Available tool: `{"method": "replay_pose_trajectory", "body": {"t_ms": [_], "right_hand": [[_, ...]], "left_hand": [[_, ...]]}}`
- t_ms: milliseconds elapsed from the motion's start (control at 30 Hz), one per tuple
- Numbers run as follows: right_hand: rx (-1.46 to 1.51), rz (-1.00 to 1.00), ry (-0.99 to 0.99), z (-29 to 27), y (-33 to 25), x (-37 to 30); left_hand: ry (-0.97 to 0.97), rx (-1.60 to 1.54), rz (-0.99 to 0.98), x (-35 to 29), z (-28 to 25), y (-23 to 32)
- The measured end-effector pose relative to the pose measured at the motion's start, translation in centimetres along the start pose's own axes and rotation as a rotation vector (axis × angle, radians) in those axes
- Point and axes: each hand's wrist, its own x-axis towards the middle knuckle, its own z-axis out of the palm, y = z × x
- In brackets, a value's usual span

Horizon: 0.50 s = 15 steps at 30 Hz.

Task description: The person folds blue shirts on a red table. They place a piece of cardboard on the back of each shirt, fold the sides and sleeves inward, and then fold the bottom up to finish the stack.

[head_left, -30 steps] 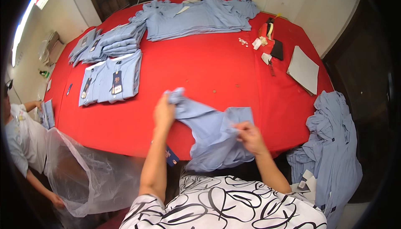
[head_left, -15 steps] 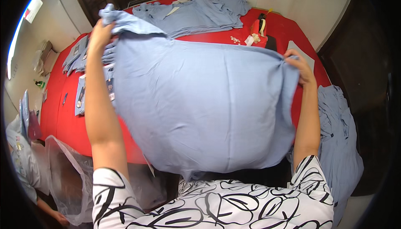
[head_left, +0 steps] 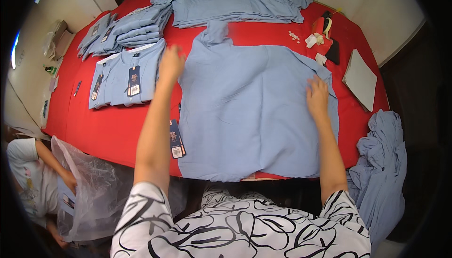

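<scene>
A light blue shirt (head_left: pixel 254 112) lies spread out on the red-covered table (head_left: pixel 127 138), its near hem hanging slightly over the front edge. One sleeve sticks up at its far left corner. My right hand (head_left: pixel 318 98) rests on the shirt's right side with fingers spread, holding nothing. Over the gap between the shirt and a pair of folded shirts (head_left: pixel 120 72) hovers my left hand (head_left: pixel 173 63), a little blurred, fingers apart and nothing in them. A dark hang tag (head_left: pixel 176 140) pokes out from the spread shirt's left edge.
Folded shirts (head_left: pixel 141 25) are stacked at far left, and unfolded ones (head_left: pixel 235 4) pile up at the back. White paper (head_left: pixel 360 79) lies right of the shirt. More shirts (head_left: pixel 379 159) hang at the right edge. Lower left, another person's hand (head_left: pixel 69 182) touches a clear plastic bag (head_left: pixel 89 201).
The shirt, held up by both hands before, has come down flat onto the table. Both hands have let go; my left moved right and down, my right down and inward.
</scene>
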Motion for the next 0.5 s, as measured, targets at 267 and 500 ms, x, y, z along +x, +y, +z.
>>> {"method": "replay_pose_trajectory", "body": {"t_ms": [267,500], "right_hand": [[-0.151,0.037,-0.081,0.0,-1.6,-4.6],[-0.067,0.078,-0.156,0.1,1.3,-4.3]], "left_hand": [[-0.059,0.375,0.192,-11.2,0.3,-4.5],[0.055,0.353,0.202,-15.1,-1.7,0.2]]}}
